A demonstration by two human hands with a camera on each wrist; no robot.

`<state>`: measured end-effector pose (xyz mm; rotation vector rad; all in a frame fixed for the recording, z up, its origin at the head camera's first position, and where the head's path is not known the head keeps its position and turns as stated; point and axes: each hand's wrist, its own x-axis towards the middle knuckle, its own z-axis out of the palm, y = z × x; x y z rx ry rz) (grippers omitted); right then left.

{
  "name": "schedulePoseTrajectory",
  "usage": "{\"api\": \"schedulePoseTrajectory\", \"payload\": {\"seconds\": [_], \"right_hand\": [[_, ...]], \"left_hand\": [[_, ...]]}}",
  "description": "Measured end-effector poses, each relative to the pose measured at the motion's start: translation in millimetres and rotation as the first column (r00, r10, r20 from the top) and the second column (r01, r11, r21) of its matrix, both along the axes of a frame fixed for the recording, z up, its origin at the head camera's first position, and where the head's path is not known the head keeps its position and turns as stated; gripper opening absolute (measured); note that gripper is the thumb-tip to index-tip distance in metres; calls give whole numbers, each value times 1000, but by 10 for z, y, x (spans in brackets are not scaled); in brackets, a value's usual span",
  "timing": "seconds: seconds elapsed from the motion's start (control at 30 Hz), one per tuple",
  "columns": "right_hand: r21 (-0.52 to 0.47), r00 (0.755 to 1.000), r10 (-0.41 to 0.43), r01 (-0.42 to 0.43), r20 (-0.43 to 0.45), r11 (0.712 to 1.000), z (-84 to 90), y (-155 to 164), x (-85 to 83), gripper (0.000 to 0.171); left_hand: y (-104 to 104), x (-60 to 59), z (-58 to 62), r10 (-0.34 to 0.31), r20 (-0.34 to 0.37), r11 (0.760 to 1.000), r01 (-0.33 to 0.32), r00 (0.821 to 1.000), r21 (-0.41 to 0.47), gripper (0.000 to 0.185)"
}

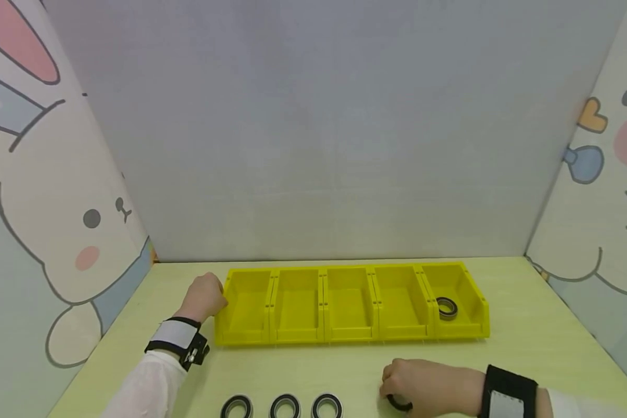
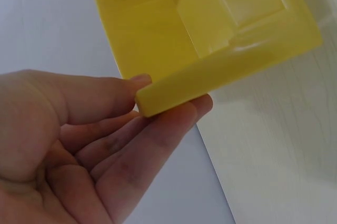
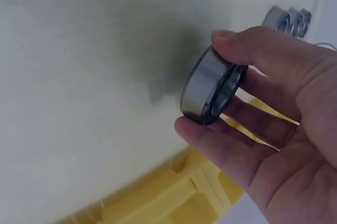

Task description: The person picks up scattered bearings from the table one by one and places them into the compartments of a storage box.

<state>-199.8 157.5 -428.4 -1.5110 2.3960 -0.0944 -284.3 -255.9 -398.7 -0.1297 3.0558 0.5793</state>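
A row of joined yellow bins [image 1: 349, 335] stands on the table. My left hand [image 1: 204, 297] is at the row's left end, and in the left wrist view its thumb and fingers [image 2: 158, 139] pinch the rim of the end bin [image 2: 210, 79]. In front of the bins, toward the right, my right hand [image 1: 417, 386] holds a ball bearing [image 3: 204, 87] by its outer ring between thumb and fingers. Another bearing [image 1: 447, 308] leans inside the rightmost bin.
Three more bearings lie in a row near the table's front edge: a left one [image 1: 237, 406], a middle one [image 1: 285, 406] and a right one [image 1: 327, 405]. A grey panel [image 1: 313, 145] rises behind the table, with cartoon-printed panels on both sides.
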Motion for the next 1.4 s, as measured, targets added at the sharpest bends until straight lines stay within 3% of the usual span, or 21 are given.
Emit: {"api": "schedulePoseTrajectory", "payload": {"seconds": [0.17,0.27,0.5,0.8,0.9,1.13,1.4], "right_hand": [[-2,999,-44,44,10,999,403,-43,-204,35],[-6,993,-121,121,7,993,596,-59,-377,30],[-22,964,-248,247,-97,969,688,-12,-746,36],[-25,915,-386,385,-117,922,504,45,-1143,37],[-35,911,-398,396,-106,917,387,55,-1233,33],[-68,919,-382,377,-100,924,34,72,-1444,18],[-109,929,-360,351,-82,930,-180,77,-1533,14]], "left_hand": [[-21,-17,-23,-2,-6,1000,2,1000,-8,5],[-29,-19,-26,-4,-6,1000,4,1000,-14,5],[-17,-29,-6,-10,8,1000,10,1000,-21,9],[-16,-16,-9,-25,-11,999,25,1000,-31,6],[-19,-10,-9,-29,-20,999,28,999,-30,6],[-21,-10,-10,-13,-13,999,12,1000,-38,7],[-10,-12,-23,-13,-22,999,12,1000,-34,7]]}}
